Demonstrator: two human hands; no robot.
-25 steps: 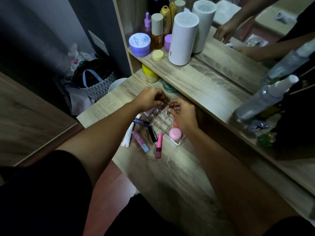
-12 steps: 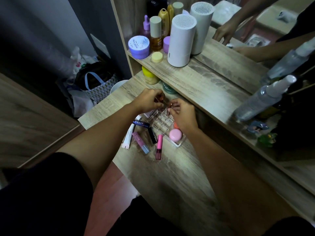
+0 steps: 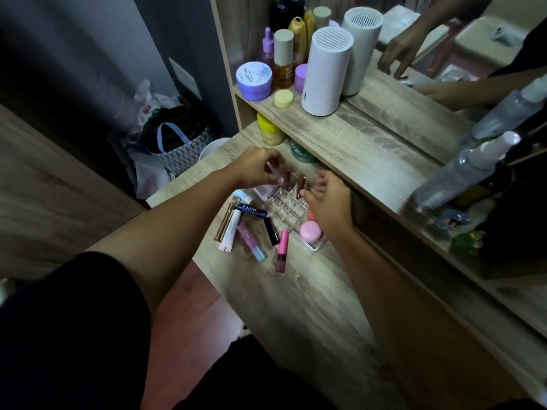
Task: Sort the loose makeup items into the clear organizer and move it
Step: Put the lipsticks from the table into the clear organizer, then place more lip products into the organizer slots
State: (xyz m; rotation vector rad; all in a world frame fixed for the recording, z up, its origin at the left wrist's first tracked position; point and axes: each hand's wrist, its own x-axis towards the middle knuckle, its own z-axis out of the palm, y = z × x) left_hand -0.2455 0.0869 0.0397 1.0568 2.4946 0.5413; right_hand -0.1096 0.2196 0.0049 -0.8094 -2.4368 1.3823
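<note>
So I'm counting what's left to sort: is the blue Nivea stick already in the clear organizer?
No, the Nivea stick lies on the desk left of the clear organizer, among other loose tubes.

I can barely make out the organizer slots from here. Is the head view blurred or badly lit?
Head view: dim overall; motion blur smears the spray bottle at right and the desk edge. The clear organizer nearly vanishes against the wood, though two brown tubes stand readable in its far slots. Wide-angle bending curves the shelf. Loose items like the pink tube stay legible.
</note>
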